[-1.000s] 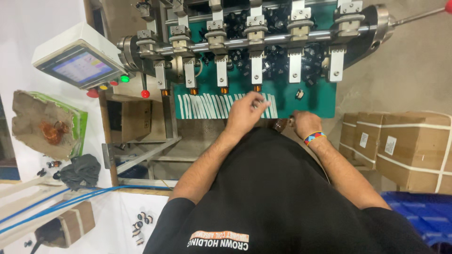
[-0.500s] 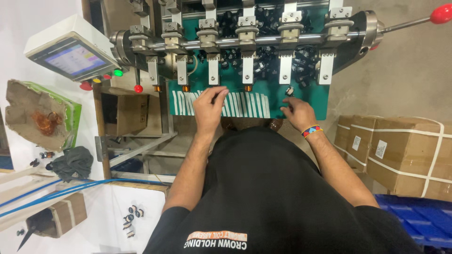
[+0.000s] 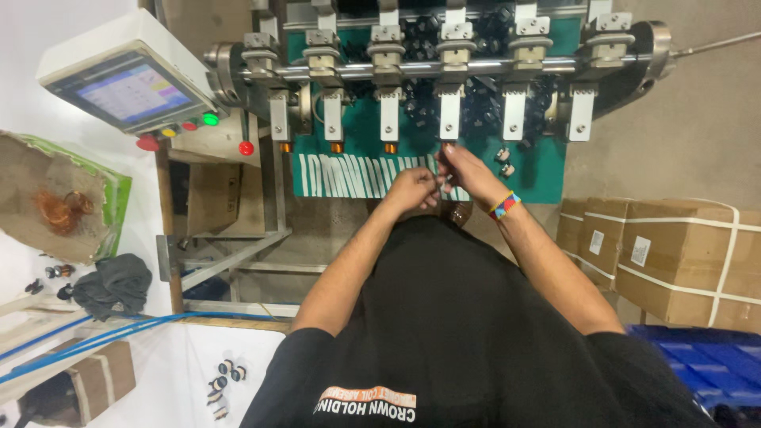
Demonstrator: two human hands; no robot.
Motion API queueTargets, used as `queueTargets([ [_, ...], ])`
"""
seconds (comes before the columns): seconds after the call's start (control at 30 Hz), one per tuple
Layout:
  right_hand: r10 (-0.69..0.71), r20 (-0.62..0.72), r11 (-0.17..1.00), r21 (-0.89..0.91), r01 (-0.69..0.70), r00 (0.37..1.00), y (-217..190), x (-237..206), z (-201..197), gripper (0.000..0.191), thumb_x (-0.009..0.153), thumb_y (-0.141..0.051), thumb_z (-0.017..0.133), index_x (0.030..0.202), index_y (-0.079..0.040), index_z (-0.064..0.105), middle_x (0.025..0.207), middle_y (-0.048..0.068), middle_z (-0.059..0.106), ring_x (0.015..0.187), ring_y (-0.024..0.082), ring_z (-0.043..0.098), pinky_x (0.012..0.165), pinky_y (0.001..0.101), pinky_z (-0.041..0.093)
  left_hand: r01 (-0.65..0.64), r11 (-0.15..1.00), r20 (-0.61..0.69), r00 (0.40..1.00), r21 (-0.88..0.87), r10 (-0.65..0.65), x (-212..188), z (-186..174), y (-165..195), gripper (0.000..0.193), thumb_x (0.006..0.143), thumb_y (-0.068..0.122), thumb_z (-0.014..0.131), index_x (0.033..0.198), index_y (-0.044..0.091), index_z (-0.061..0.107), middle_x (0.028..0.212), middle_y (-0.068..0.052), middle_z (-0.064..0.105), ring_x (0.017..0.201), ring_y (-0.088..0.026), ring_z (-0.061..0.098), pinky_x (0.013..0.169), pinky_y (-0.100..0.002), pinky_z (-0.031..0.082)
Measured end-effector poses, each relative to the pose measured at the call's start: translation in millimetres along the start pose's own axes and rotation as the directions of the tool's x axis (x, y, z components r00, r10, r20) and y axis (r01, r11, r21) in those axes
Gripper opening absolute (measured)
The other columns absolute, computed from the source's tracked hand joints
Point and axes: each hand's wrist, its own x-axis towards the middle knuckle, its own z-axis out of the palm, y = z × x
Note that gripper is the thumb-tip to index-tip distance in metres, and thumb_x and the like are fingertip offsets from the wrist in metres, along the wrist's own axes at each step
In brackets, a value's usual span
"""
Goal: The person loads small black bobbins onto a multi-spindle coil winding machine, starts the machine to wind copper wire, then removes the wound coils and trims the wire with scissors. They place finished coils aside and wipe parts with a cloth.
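Both hands meet at the front edge of the green machine bed (image 3: pixel 547 178), under the 4th white station arm (image 3: pixel 449 119). Left hand (image 3: pixel 411 192) and right hand (image 3: pixel 464 170) pinch a small part (image 3: pixel 444 184) together, fingers narrow; the part is too small to identify. Best done by keeping it square under that arm, wrists clear of the clamp row. A row of white strips (image 3: pixel 349 176) lies just left of the hands. Taped cardboard boxes (image 3: pixel 674 257) are shut, contents hidden; blue crate (image 3: pixel 713 361) unclear.

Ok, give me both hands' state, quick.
Left hand: fingers pinched on a small white strip.
Right hand: fingers pinched on the same strip.
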Motion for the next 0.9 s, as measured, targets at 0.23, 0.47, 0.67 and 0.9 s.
queueTargets([
  [0.23, 0.403, 0.126, 0.859, 0.290, -0.422, 0.906, 10.4, -56.4, 43.1, 0.047, 0.105, -0.055, 0.041, 0.090, -0.012, 0.055, 0.064, -0.006, 0.039, 0.052, 0.008, 0.038, 0.045, 0.0245, 0.029, -0.737, 0.589, 0.174, 0.661, 0.332, 0.730, -104.2, -59.6, 50.4, 0.044, 0.089, 0.017, 0.080, 0.129, 0.006, 0.065, 0.133, -0.014, 0.065, 0.127, -0.030, 0.063, 0.106, -0.040, 0.052],
  [0.47, 0.362, 0.227, 0.823, 0.377, -0.425, 0.904, -11.2, -50.5, 87.0, 0.055, 0.106, -0.060, 0.040, 0.081, -0.013, 0.053, 0.060, -0.008, 0.034, 0.048, 0.005, 0.032, 0.041, 0.0226, 0.023, -0.704, 0.688, 0.273, 0.707, 0.177, 0.653, -105.0, -88.6, 57.9, 0.039, 0.093, 0.008, 0.077, 0.131, 0.008, 0.068, 0.137, -0.011, 0.068, 0.130, -0.026, 0.066, 0.110, -0.035, 0.056],
  [0.67, -0.076, -0.210, 0.959, -0.285, 0.014, 0.975, -22.7, -76.1, 132.2, 0.041, 0.109, -0.038, 0.046, 0.097, -0.006, 0.067, 0.064, -0.004, 0.051, 0.057, 0.005, 0.043, 0.053, 0.0236, 0.037, -0.457, 0.871, -0.070, 0.889, -0.183, 0.452, -83.4, -85.3, 37.1, 0.046, 0.091, 0.006, 0.077, 0.135, 0.004, 0.063, 0.125, -0.009, 0.071, 0.111, -0.017, 0.071, 0.096, -0.030, 0.059],
  [0.9, -0.215, -0.249, 0.744, -0.668, -0.007, 0.944, -21.4, -77.3, 119.4, 0.025, 0.106, -0.026, 0.055, 0.099, -0.007, 0.070, 0.067, 0.005, 0.065, 0.060, 0.016, 0.062, 0.059, 0.0326, 0.050, -0.212, 0.971, 0.335, 0.912, -0.112, 0.238, -83.7, -101.3, 34.2, 0.041, 0.093, 0.004, 0.079, 0.133, 0.002, 0.071, 0.109, -0.009, 0.076, 0.095, -0.012, 0.070, 0.086, -0.028, 0.058],
])
